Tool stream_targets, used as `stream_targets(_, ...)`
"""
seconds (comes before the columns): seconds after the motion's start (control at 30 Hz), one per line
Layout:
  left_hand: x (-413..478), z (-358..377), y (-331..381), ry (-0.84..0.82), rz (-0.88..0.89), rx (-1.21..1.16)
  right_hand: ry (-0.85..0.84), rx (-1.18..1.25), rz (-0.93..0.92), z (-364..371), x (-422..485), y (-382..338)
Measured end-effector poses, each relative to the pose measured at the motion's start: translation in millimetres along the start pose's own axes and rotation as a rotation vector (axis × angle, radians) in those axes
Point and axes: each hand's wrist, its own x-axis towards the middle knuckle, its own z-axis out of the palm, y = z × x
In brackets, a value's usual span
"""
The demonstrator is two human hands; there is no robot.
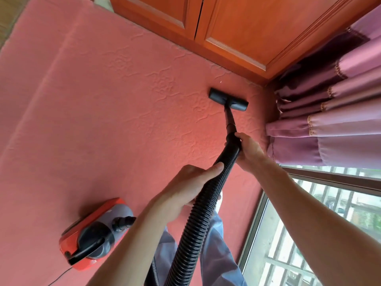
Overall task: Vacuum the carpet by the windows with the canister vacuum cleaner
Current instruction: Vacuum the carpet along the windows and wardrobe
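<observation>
Red carpet (103, 120) lay under the black floor head (228, 99).
Left hand (191, 182) gripped the ribbed hose (196, 223); right hand (248, 150) gripped the handle (232, 141) above it.

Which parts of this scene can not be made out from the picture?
Head view: how the hose joins the canister vacuum; the left forearm and the bottom edge hide it.
Head view: where the power cord ends; the bottom edge cuts it.
Head view: the pale speck on the carpet, too small to name.
Head view: carpet under the curtain, covered by it.
</observation>
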Motion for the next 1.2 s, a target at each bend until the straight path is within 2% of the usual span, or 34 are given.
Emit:
stream_targets(0.13,33,10,-7,0.229,0.105,-0.008,-0.022,-0.099,-0.059,34,31,-26)
stream_targets(0.3,62,9,9,0.312,0.156,-0.094,-0.033,-0.116,-0.107,56,51,-52)
stream_targets(0.43,56,9,14,0.228,0.074,-0.136,-0.017,-0.129,-0.045,48,39,-50)
stream_targets(0.63,22,-2,8,-0.186,0.064,-0.087,-0.153,-0.146,0.055,2,-19,-67)
stream_targets(0.73,19,-3,20,-0.270,0.102,-0.138,-0.207,-0.109,0.066,-3,-32,-79)
stream_targets(0.83,26,-1,31,-0.204,0.126,-0.168,-0.200,-0.052,0.035,10,-16,-81)
stream_targets(0.97,48,-1,33,0.084,0.057,-0.242,-0.073,-0.067,-0.021,37,25,-82)
stream_targets(1.03,61,-2,30,0.150,0.065,-0.206,-0.048,-0.085,-0.028,47,37,-80)
stream_targets(1.13,65,-5,23,0.100,0.068,-0.204,-0.109,-0.053,0.001,58,35,-74)
stream_targets(1.2,55,-13,17,-0.058,0.077,-0.246,-0.147,-0.062,0.031,55,22,-70)
